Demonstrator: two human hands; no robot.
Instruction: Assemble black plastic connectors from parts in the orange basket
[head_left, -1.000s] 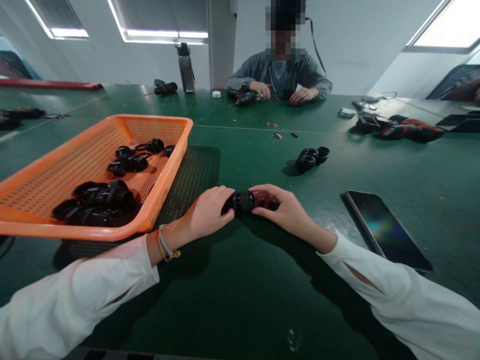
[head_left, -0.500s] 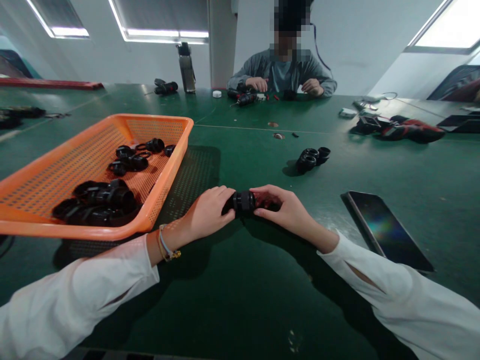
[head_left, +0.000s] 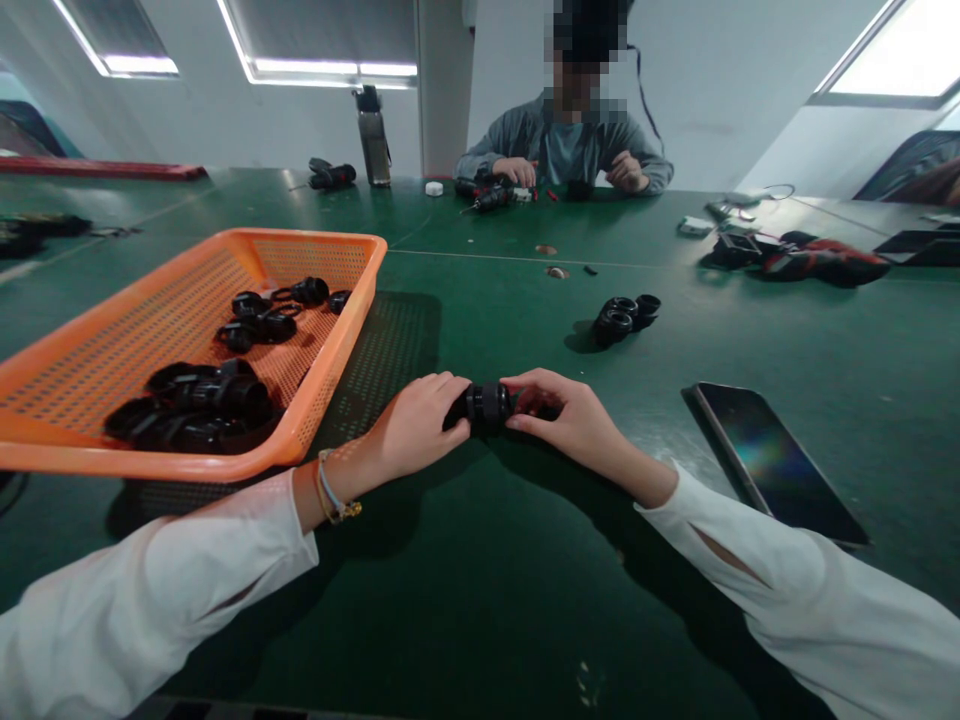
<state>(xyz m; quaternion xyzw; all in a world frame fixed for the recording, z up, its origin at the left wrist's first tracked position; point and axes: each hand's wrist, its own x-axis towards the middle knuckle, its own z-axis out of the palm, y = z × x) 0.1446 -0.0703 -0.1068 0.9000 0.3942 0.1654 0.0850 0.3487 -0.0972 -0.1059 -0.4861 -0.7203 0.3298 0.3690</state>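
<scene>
A black cylindrical connector [head_left: 489, 404] with a ribbed collar lies sideways just above the green table, between my two hands. Its left end is wrapped by the closed fingers of my left hand [head_left: 420, 420], which hide part of it. At the right end, my right hand [head_left: 559, 408] has its thumb and fingertips closed around the rim. Beyond my hands, a small cluster of black ring-shaped parts [head_left: 626, 318] sits on the table. More black connectors [head_left: 202, 395] lie in the orange basket [head_left: 300, 445] to my left.
A phone [head_left: 776, 460] lies beside my right forearm. Across the green table [head_left: 480, 600] sits a person [head_left: 566, 140] with a power drill [head_left: 491, 195] near their hands. A bottle [head_left: 373, 135] and another drill [head_left: 331, 175] stand far back; dark and red items [head_left: 802, 257] lie at right.
My right fingertips have shifted slightly at the connector's right end, while my left hand has stayed in place. The person across the table has moved a little.
</scene>
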